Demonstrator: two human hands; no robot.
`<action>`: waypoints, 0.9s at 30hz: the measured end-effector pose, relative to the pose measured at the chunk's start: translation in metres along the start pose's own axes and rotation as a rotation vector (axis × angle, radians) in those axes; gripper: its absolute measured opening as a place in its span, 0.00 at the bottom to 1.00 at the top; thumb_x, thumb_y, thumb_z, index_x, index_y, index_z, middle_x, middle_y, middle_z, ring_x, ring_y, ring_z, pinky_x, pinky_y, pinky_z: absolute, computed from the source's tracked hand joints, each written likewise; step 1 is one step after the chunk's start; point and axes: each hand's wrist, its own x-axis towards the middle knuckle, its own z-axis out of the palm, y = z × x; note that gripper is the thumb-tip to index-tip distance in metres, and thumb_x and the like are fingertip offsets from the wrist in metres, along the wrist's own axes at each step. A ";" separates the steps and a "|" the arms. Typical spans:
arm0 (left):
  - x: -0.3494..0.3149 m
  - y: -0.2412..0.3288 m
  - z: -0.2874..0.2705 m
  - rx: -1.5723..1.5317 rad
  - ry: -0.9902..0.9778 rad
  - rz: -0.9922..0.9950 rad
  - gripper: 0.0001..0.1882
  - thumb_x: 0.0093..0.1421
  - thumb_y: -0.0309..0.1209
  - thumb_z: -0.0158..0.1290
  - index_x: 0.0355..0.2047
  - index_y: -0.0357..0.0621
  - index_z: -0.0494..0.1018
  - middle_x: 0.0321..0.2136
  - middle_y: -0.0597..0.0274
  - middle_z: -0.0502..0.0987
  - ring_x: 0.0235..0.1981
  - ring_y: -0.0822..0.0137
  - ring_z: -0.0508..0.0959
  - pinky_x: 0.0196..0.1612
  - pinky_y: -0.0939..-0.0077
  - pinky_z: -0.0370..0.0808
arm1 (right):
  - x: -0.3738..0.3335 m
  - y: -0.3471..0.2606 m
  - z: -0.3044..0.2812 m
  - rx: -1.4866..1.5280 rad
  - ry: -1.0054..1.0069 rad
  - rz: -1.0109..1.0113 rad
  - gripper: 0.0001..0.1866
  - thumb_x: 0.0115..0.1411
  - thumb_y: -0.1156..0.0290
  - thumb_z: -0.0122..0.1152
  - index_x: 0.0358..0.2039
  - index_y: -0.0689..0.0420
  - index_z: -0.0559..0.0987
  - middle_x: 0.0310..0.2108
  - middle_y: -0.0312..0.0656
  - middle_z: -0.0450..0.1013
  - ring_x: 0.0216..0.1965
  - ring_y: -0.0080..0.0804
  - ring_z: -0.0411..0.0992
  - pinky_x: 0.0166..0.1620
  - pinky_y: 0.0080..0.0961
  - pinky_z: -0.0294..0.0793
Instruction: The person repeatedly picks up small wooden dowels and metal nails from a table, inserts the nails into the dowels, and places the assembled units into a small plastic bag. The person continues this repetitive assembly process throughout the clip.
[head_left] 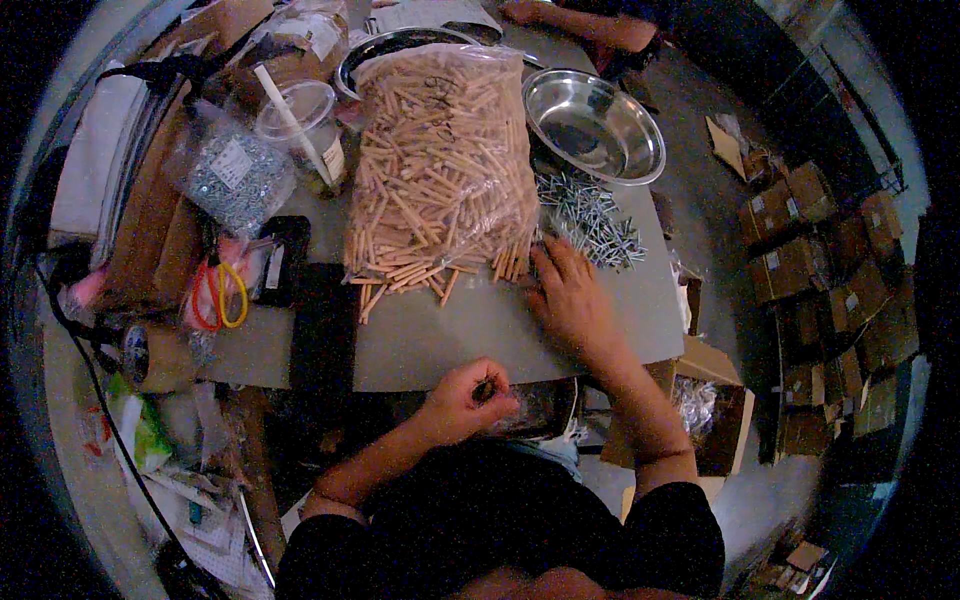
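A clear plastic bag of wooden dowels (430,170) lies in the middle of the table, and several dowels spill from its near end. Beside its right edge is a loose pile of silver screws (595,222). My right hand (570,295) is palm down on the table between the dowels and the screws, its fingers stretched forward and apart; anything under them is hidden. My left hand (470,400) is curled closed at the table's near edge, in front of my body. What its fingers hold, if anything, does not show.
A steel bowl (597,125) stands behind the screws. To the left are a plastic cup (305,125), a bag of small metal hardware (235,170) and scissors with red and yellow handles (220,297). Cardboard boxes (820,290) stack at right. Another person's arm (590,25) shows at the far side.
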 end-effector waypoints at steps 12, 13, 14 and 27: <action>-0.002 0.003 0.006 0.051 -0.031 -0.036 0.13 0.54 0.36 0.59 0.30 0.43 0.69 0.22 0.69 0.69 0.24 0.79 0.66 0.27 0.82 0.66 | -0.063 -0.025 -0.009 0.045 -0.056 0.121 0.38 0.50 0.54 0.62 0.59 0.54 0.62 0.64 0.45 0.51 0.64 0.53 0.46 0.62 0.52 0.47; -0.002 0.007 0.007 0.059 -0.029 -0.045 0.12 0.54 0.35 0.59 0.29 0.43 0.69 0.22 0.70 0.69 0.24 0.79 0.66 0.27 0.82 0.66 | -0.060 -0.025 -0.008 0.023 -0.099 0.026 0.38 0.50 0.51 0.61 0.59 0.53 0.62 0.64 0.43 0.50 0.65 0.53 0.45 0.62 0.52 0.46; -0.003 0.009 0.008 0.067 -0.026 -0.054 0.12 0.54 0.35 0.59 0.29 0.43 0.69 0.22 0.70 0.69 0.24 0.79 0.66 0.27 0.82 0.66 | -0.055 -0.027 -0.014 -0.015 -0.207 0.093 0.39 0.52 0.45 0.56 0.61 0.51 0.61 0.66 0.41 0.48 0.66 0.53 0.42 0.62 0.55 0.44; -0.007 -0.015 0.020 0.071 -0.169 0.129 0.13 0.53 0.32 0.59 0.31 0.43 0.66 0.27 0.67 0.69 0.29 0.76 0.68 0.34 0.79 0.67 | -0.063 -0.005 -0.022 0.173 0.028 0.209 0.48 0.41 0.50 0.69 0.62 0.48 0.58 0.66 0.48 0.43 0.66 0.54 0.39 0.63 0.54 0.42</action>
